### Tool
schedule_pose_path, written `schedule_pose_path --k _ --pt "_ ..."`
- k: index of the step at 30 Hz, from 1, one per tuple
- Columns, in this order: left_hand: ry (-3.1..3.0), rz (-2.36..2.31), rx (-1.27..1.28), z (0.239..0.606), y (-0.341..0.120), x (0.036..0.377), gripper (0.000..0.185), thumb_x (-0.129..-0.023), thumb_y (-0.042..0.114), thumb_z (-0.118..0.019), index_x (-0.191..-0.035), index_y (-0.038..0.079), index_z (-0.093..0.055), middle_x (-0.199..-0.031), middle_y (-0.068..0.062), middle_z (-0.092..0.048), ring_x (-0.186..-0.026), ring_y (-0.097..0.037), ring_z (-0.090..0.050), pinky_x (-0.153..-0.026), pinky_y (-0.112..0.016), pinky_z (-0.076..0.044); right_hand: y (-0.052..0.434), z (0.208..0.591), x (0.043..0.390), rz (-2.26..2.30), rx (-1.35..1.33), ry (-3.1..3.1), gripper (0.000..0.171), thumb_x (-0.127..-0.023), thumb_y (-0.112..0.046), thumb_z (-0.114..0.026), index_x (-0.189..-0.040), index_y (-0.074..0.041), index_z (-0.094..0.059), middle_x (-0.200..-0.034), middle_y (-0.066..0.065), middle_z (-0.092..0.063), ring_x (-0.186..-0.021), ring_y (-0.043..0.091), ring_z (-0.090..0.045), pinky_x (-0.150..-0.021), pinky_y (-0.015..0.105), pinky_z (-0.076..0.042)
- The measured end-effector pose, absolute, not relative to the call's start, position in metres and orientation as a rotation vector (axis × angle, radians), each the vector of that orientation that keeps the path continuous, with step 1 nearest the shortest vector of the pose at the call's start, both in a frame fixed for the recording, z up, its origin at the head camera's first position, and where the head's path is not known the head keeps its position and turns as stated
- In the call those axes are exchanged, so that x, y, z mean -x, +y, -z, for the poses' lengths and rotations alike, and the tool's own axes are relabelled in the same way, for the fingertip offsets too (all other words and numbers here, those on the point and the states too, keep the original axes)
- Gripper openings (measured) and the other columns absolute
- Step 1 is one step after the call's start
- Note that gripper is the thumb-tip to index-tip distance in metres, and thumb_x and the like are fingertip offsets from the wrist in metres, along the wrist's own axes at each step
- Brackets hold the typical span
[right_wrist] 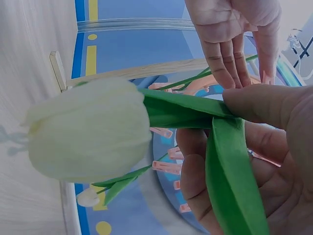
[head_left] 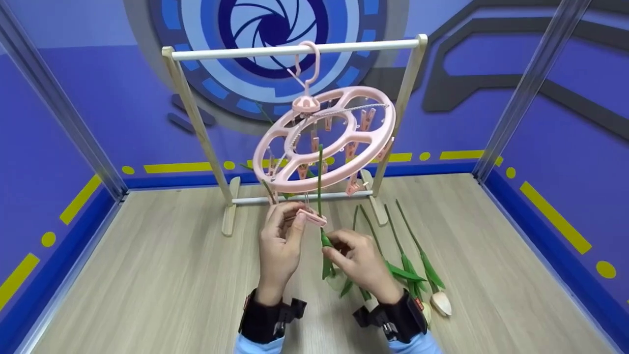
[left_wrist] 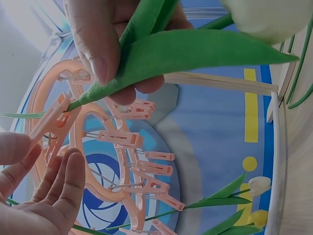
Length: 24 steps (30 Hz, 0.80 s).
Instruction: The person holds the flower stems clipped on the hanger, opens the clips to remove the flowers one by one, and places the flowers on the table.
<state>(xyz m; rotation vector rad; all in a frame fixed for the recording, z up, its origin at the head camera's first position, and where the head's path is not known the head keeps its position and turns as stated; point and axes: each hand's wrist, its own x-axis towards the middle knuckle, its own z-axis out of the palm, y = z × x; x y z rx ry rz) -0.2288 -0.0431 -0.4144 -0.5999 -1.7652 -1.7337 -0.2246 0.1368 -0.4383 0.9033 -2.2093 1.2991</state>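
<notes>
My left hand (head_left: 280,246) pinches a pink clothespin (head_left: 313,217) that hangs from the front of a round pink drying hanger (head_left: 339,174). With my right hand (head_left: 361,258) I hold an artificial white tulip (right_wrist: 90,129) by its green stem and leaves, just below the clothespin. The stem (head_left: 320,182) points up and passes at the clothespin's tip, and the bloom hangs downward. In the left wrist view, thumb and fingers squeeze the handle end of the clothespin, and the stem lies at its jaw end.
The hanger hooks over the white bar (head_left: 344,47) of a wooden rack (head_left: 194,118). More pink clothespins (head_left: 352,186) dangle round the ring. In the left wrist view, other tulips (left_wrist: 259,186) hang from it. Several loose tulips (head_left: 441,303) lie on the wooden table (head_left: 162,275) to the right.
</notes>
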Motion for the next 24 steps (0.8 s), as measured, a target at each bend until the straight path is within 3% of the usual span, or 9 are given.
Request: schedule_pose_path --k 9,16,24 --pt "-1.787 1.914 0.534 0.4107 -0.046 0.2274 0.039 -0.103 0.0 -0.059 -0.14 -0.011 -0.052 -0.119 -0.025 -0.061 -0.103 -0.019 -0.065 -0.09 -0.025 -0.055 0.1365 0.4382 0.2249 -1.282 -0.892 -2.209 0.012 -0.09 0.004 -0.072 -0.1 -0.002 -0.076 -0.081 0.004 -0.07 -0.065 0.008 -0.059 -0.056 0.023 -0.051" --pt "-1.785 1.931 0.564 0.4105 -0.0468 0.2286 0.029 -0.102 -0.003 -0.06 -0.129 -0.012 -0.06 -0.114 -0.025 -0.064 -0.101 -0.02 -0.067 -0.089 -0.025 -0.056 0.1365 0.437 0.2232 -1.306 -0.889 -2.199 0.01 -0.091 0.003 -0.073 -0.099 -0.002 -0.076 -0.084 0.005 -0.071 -0.069 0.013 -0.063 -0.06 0.026 -0.053" --pt "-1.762 1.979 0.544 0.4101 -0.0458 0.2277 0.029 -0.1 -0.004 -0.061 -0.127 -0.013 -0.059 -0.115 -0.028 -0.063 -0.102 -0.019 -0.067 -0.089 -0.025 -0.056 0.1373 0.4376 0.2221 -1.331 -0.844 -2.261 0.007 -0.094 -0.001 -0.073 -0.099 -0.004 -0.076 -0.084 0.003 -0.071 -0.072 0.013 -0.066 -0.06 0.025 -0.055"
